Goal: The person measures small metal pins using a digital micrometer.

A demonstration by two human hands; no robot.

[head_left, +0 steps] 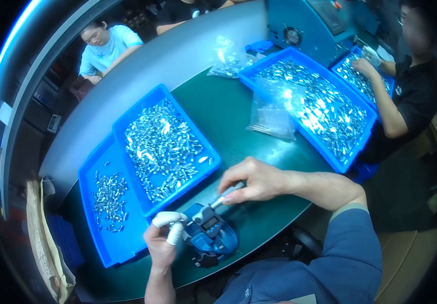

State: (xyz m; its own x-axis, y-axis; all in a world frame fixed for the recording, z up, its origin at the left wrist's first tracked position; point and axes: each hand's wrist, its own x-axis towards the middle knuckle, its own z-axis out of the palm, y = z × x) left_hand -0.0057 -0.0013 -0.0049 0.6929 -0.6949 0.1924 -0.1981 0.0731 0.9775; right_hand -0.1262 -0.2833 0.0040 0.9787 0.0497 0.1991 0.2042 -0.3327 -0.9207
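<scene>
The left hand (164,238), two fingertips in white cots, pinches at the blue micrometer (209,234) standing on the green table (228,116). The right hand (251,180) closes its fingers on the micrometer's thimble. Beyond lie blue trays (127,126) of small metal parts (163,147).

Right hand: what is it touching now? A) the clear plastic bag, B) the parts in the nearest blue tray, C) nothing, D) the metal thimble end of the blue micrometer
D: the right hand has its fingers closed on the metal thimble end of the blue micrometer, apart from the trays and the bag.
</scene>
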